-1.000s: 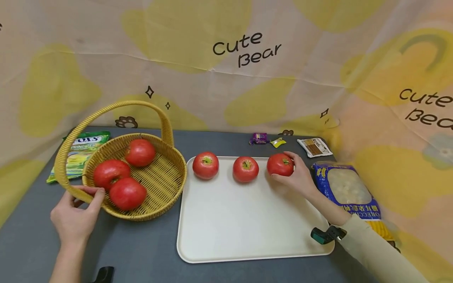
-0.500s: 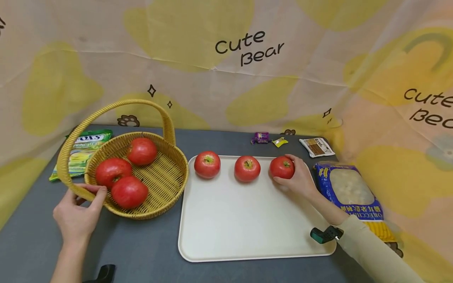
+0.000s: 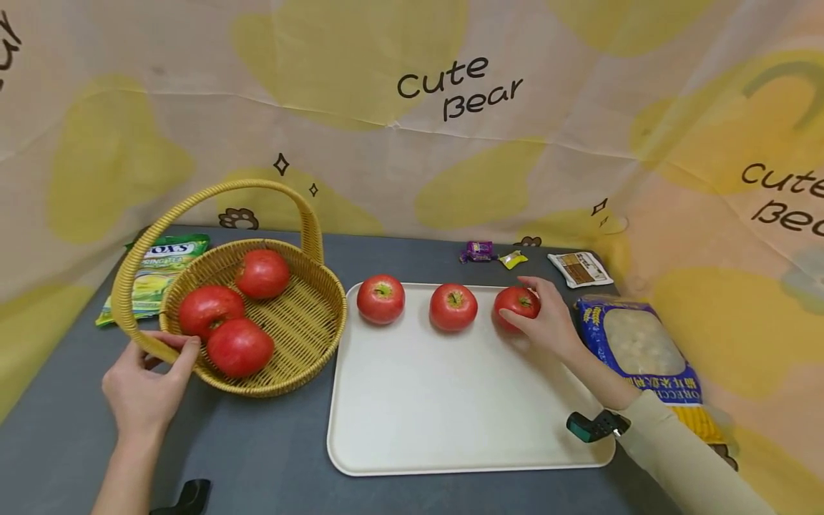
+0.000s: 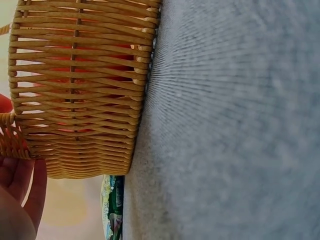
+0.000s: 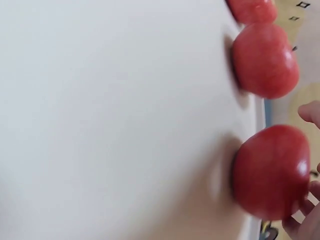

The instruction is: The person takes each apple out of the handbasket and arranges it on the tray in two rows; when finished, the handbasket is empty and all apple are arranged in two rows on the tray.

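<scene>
In the left hand [image 3: 143, 390], toward the left edge of the tabletop [image 3: 270, 458], pinched between thumb and fingers: the foot of the handle [image 3: 257, 184] of a basket [image 3: 297, 325]. Toward the right edge, well apart and much nearer to the right-end fruit [image 3: 520, 300]: the right hand [image 3: 550, 325], thumb and fingers spread to either side of it. Fruit just left of the palm, near the tray's back right corner; in the right wrist view, thumb apart from the skin, contact of the other fingers hard to tell. No clear long axis, only a squat, round shape.

Materials, left to right: at the tabletop's back left corner, a shiny green bag [image 3: 170, 261]. Then the basket, round and shallow, of golden woven strands with a tall arch; inside, three red fruits [image 3: 262, 274], glossy, apple or tomato hard to tell, two touching. Next, a smooth off-white tray [image 3: 444, 400] with rounded corners; along its back edge, spaced apart, a left fruit [image 3: 380, 299], a middle fruit [image 3: 453, 307] and the right-end one. Beyond, purple candy [image 3: 479, 250] and yellow candy [image 3: 513, 259], twist-wrapped. By the tabletop's right edge, a flat packet [image 3: 581, 270] and a blue plastic bag [image 3: 644, 343] with a clear window.
</scene>
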A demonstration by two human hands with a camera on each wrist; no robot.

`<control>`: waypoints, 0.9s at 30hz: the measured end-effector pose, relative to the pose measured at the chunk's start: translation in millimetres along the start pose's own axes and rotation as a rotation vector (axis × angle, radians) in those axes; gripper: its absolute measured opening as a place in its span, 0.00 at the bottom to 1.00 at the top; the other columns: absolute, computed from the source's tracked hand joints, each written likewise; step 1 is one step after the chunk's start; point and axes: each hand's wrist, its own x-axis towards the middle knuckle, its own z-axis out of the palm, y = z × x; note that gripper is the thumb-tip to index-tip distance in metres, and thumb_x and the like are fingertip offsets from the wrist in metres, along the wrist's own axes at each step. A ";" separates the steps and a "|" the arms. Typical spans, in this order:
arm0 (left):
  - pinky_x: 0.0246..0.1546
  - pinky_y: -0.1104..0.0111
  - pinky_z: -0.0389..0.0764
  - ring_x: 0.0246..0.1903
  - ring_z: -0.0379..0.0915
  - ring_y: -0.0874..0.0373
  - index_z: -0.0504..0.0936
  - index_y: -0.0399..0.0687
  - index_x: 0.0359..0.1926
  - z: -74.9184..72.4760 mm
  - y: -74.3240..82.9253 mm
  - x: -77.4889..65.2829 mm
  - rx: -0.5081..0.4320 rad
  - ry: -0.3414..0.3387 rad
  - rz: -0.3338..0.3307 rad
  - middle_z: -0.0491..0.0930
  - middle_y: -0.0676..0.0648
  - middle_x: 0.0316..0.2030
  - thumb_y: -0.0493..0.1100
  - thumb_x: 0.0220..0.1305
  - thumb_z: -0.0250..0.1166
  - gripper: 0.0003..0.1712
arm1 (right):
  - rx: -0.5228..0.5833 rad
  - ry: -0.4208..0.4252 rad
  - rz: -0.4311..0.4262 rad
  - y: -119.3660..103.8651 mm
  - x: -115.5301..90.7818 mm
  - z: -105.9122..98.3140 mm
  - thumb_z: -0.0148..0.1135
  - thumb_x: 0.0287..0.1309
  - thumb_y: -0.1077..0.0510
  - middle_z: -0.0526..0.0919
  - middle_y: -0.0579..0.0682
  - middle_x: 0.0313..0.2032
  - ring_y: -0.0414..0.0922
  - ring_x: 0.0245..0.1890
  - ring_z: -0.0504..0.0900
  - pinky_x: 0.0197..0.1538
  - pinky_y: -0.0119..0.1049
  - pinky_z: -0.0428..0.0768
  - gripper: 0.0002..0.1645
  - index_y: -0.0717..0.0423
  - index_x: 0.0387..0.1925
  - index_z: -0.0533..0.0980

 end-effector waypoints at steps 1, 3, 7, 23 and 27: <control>0.34 0.88 0.66 0.26 0.66 0.84 0.82 0.40 0.33 -0.2 -0.1 0.2 0.001 -0.005 -0.002 0.71 0.81 0.23 0.42 0.51 0.72 0.12 | 0.002 0.009 -0.022 -4.2 1.5 -0.6 0.71 0.55 0.51 0.65 0.61 0.63 0.60 0.62 0.65 0.55 0.60 0.74 0.40 0.58 0.65 0.65; 0.34 0.88 0.66 0.26 0.66 0.84 0.82 0.41 0.33 -0.3 0.1 0.5 0.006 -0.018 -0.004 0.71 0.80 0.22 0.43 0.51 0.72 0.11 | 0.011 0.028 -0.056 -14.3 4.5 -1.4 0.69 0.57 0.52 0.66 0.59 0.64 0.59 0.63 0.65 0.55 0.60 0.73 0.35 0.56 0.63 0.68; 0.34 0.87 0.66 0.26 0.66 0.83 0.82 0.41 0.32 -0.7 1.5 0.6 0.005 -0.026 -0.018 0.70 0.80 0.21 0.45 0.52 0.72 0.12 | 0.052 0.037 -0.114 -40.5 12.8 4.6 0.68 0.58 0.55 0.69 0.55 0.62 0.56 0.60 0.70 0.56 0.59 0.73 0.29 0.52 0.61 0.71; 0.26 0.80 0.61 0.22 0.66 0.81 0.77 0.72 0.26 0.9 2.5 3.5 -0.101 0.042 0.013 0.74 0.83 0.25 0.47 0.63 0.61 0.11 | 0.330 -0.315 -0.396 -173.2 41.2 100.7 0.68 0.57 0.57 0.77 0.47 0.54 0.50 0.56 0.75 0.54 0.45 0.78 0.22 0.53 0.55 0.77; 0.26 0.81 0.62 0.23 0.66 0.82 0.76 0.73 0.26 1.0 1.7 1.8 -0.097 0.046 0.017 0.74 0.82 0.25 0.47 0.62 0.62 0.11 | 0.310 -0.445 -0.475 -202.6 43.8 126.3 0.68 0.57 0.55 0.77 0.47 0.51 0.47 0.51 0.77 0.50 0.39 0.80 0.25 0.53 0.56 0.76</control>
